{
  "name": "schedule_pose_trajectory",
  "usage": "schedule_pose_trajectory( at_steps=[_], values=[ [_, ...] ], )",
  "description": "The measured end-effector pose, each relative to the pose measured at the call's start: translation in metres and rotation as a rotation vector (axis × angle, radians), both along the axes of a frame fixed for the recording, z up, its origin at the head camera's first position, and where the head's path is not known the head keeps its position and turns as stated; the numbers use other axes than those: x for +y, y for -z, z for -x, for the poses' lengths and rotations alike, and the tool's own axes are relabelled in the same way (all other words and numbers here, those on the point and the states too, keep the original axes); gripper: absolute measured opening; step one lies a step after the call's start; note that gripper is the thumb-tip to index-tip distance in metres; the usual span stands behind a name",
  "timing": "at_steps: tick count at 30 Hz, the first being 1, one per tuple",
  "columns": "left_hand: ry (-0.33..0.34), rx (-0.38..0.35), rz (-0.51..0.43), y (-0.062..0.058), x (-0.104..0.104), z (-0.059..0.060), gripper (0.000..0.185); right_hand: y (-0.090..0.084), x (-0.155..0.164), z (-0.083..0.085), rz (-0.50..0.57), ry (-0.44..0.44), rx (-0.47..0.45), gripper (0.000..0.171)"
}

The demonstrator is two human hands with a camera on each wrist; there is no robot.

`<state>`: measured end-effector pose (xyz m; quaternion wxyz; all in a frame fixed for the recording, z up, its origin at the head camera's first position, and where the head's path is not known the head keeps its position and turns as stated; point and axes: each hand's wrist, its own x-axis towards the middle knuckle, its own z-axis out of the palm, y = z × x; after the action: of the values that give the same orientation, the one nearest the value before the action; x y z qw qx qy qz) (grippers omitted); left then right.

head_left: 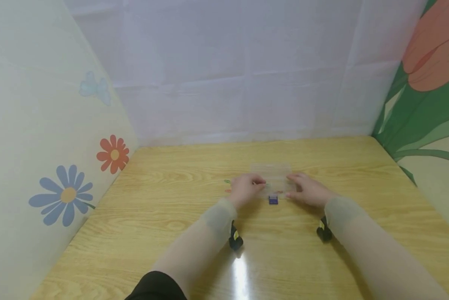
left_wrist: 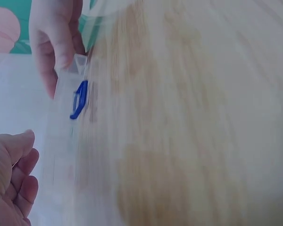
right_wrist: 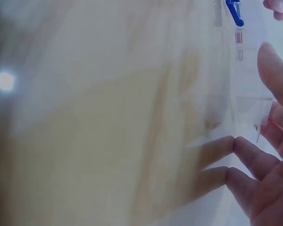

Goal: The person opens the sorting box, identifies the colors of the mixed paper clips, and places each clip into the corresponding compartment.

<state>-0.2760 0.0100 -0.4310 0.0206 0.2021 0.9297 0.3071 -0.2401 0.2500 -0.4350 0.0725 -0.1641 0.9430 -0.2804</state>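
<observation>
Right of centre, the right hand (head_left: 309, 191) grips one clear plastic box (head_left: 271, 168) with one blue latch (head_left: 273, 200); whether the left hand (head_left: 244, 189) pinches anything, I can't tell. Two slim clips (head_left: 227, 181) lie mid-frame.

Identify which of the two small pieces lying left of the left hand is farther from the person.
The green piece: its colour and farther position set it apart from the red piece, which also lies beside the left hand but closer in.
</observation>
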Motion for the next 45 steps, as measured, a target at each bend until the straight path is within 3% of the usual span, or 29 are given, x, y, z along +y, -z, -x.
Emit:
schedule_pose_trajectory(
  at_steps=[6, 15, 25, 33, 45],
  values=[
    [-0.048, -0.027, -0.003, -0.002, -0.015, 0.002, 0.016, 0.0, -0.001, 0.0, 0.015, 0.003, -0.014, 0.072],
    [-0.065, -0.009, -0.039, 0.003, -0.037, 0.009, 0.015, 0.0, 0.0, 0.0, 0.015, 0.013, -0.057, 0.074],
    [-0.149, 0.006, -0.033, 0.004, -0.062, 0.011, 0.014, 0.0, 0.0, 0.0, 0.011, 0.006, -0.045, 0.074],
    [-0.196, -0.052, -0.078, 0.004, -0.079, 0.011, 0.016, 0.002, 0.0, 0.001, -0.001, 0.009, -0.04, 0.075],
    [-0.247, -0.045, -0.057, 0.013, -0.1, 0.015, 0.014, 0.001, 0.001, 0.001, 0.001, 0.015, -0.046, 0.075]
  ],
)
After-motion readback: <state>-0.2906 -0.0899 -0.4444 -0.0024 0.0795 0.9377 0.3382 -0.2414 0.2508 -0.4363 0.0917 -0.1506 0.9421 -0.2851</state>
